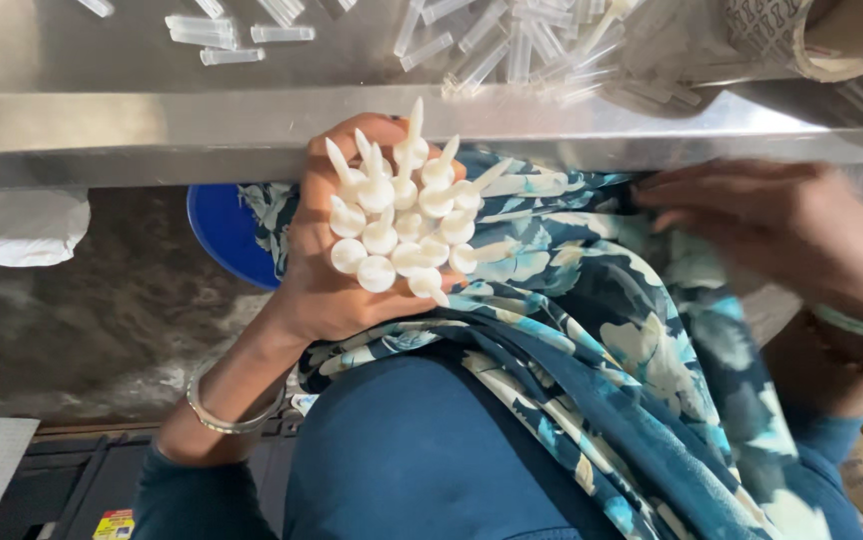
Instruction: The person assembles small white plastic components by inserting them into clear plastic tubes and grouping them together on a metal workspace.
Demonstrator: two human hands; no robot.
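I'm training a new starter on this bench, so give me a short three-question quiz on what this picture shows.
1. True or false: the left hand holds a bundle of white pointed caps.
2. Where do the loose clear tubes lie? A) on the metal table B) in the blue tub C) on the lap
3. What does the right hand rest on?

Key:
1. True.
2. A.
3. The floral cloth at the table's edge; the hand is blurred, so what its fingers do cannot be told.

Steel table edge just above; open lap room below.
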